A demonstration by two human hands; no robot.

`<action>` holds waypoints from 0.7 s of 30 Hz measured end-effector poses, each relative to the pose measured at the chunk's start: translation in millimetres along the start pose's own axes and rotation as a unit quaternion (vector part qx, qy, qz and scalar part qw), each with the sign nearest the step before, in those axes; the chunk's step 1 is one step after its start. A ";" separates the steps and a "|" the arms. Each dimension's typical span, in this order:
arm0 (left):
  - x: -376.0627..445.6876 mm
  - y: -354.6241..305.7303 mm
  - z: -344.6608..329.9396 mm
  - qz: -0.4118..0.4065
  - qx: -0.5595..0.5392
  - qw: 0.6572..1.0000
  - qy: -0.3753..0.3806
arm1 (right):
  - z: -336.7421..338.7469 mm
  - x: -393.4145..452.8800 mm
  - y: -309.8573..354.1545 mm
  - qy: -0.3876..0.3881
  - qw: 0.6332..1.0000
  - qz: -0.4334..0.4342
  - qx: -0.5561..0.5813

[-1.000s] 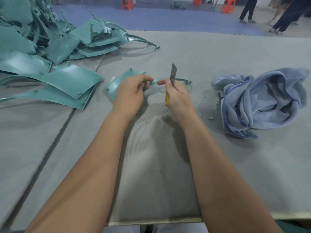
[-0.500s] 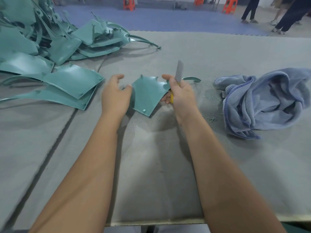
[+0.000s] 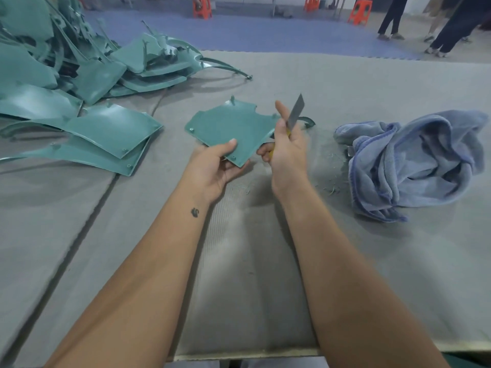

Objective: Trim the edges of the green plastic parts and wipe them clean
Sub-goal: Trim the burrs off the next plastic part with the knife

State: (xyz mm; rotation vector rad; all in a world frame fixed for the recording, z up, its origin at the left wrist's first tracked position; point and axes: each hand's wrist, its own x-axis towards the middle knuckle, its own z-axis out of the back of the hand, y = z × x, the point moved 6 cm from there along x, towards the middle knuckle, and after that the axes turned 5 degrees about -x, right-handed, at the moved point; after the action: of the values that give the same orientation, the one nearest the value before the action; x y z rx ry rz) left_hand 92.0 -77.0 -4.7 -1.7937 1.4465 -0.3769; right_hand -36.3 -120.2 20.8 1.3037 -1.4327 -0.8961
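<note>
A flat green plastic part (image 3: 233, 128) is held above the grey table, its matte side up. My left hand (image 3: 215, 166) grips its near corner, palm up, thumb on top. My right hand (image 3: 288, 144) holds a yellow-handled utility knife (image 3: 295, 112) with the blade pointing up, right at the part's right edge. A thin curved strip of the part (image 3: 308, 121) shows behind the blade. A crumpled blue towel (image 3: 414, 160) lies on the table to the right.
A heap of green plastic parts (image 3: 79, 70) fills the far left, with two flatter panels (image 3: 111, 134) stacked nearer me. Green shavings (image 3: 329, 187) lie by the towel. The grey table (image 3: 252, 261) ends near my elbows. Orange stools and people stand far behind.
The part was turned over and rotated flat. My left hand shifted from its left edge to gripping the near corner, palm up. The knife stayed upright in my right hand.
</note>
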 end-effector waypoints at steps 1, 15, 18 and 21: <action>0.4 0.0 0.6 0.002 -0.046 0.999 -0.014 | 0.3 -2.8 2.5 -0.017 0.999 0.029 -0.043; -5.6 -3.2 3.6 0.010 -0.194 0.981 -0.031 | -17.3 -20.1 -8.7 0.208 0.971 -0.031 -0.118; -6.5 -5.2 2.6 0.012 -0.185 0.982 -0.040 | -22.0 -23.0 -9.9 0.250 0.961 -0.033 -0.111; -6.9 -4.4 0.3 0.012 -0.151 0.987 -0.045 | -25.3 -23.1 -12.9 0.272 0.954 -0.033 -0.124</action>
State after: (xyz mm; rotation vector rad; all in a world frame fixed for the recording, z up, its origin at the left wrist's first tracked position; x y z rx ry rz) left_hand 93.2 -70.3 0.0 -2.0014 1.5213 -0.0635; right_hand -9.3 -97.4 11.2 1.2828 -0.8241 -0.6605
